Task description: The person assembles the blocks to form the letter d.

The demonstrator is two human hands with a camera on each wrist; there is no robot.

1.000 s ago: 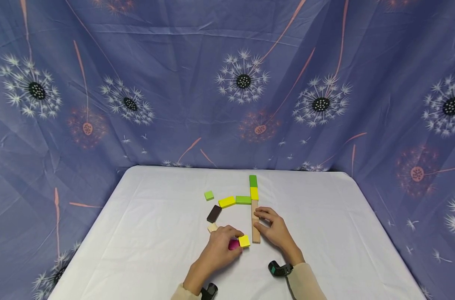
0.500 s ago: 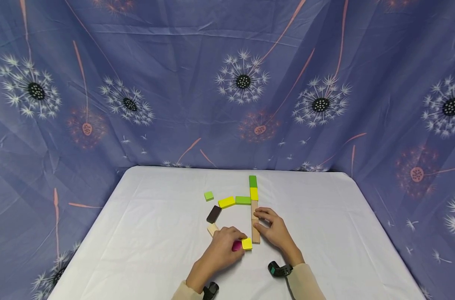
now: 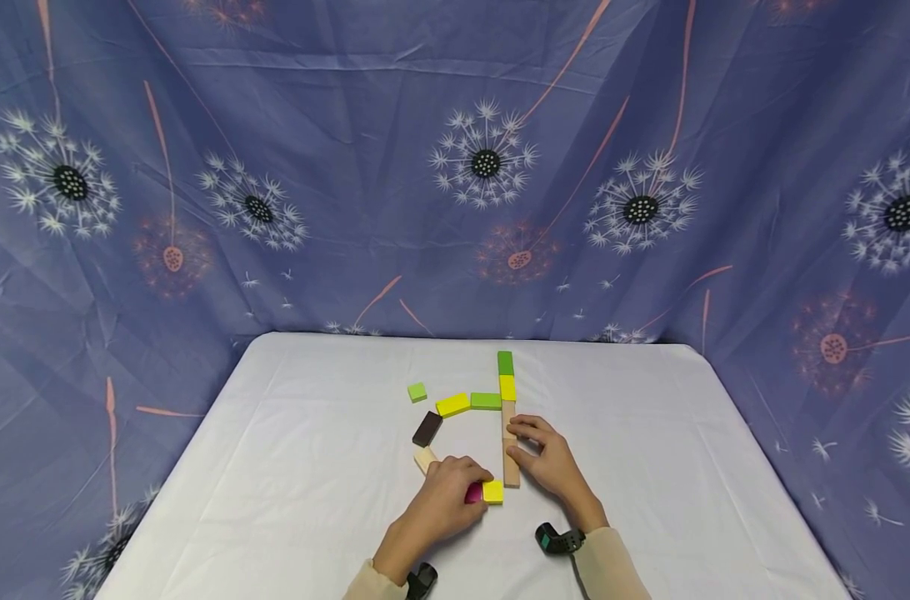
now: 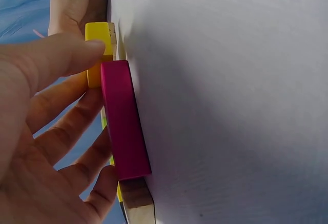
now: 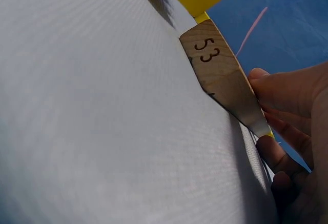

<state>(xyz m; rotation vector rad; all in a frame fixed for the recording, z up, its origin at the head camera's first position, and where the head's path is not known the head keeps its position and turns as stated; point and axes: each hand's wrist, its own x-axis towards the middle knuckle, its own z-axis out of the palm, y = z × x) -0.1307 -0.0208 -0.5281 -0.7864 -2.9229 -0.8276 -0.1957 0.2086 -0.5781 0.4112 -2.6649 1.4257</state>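
My left hand [image 3: 447, 496] pinches a small yellow block [image 3: 493, 492] between thumb and fingers. A magenta block [image 4: 123, 119] lies beneath that hand, its end right at the yellow block, and is partly hidden in the head view. My right hand [image 3: 548, 457] rests its thumb and fingertips along the right side of two plain wooden blocks [image 3: 511, 462] laid end to end. In the right wrist view the end of the nearer wooden block [image 5: 205, 49] carries the number 53. The yellow block stands close to its lower left.
Beyond the wooden blocks lie a yellow block [image 3: 507, 387] and a green block [image 3: 506, 363]. A light green block [image 3: 487, 402], a yellow block [image 3: 453, 405], a dark brown block [image 3: 427, 429] and a pale block [image 3: 425, 460] curve leftward. A lime block [image 3: 417, 392] lies apart on the white cloth.
My left hand has shifted slightly right with the yellow block, which has also come a little nearer to me and straightened. The magenta block has moved right too. My right hand stays put.
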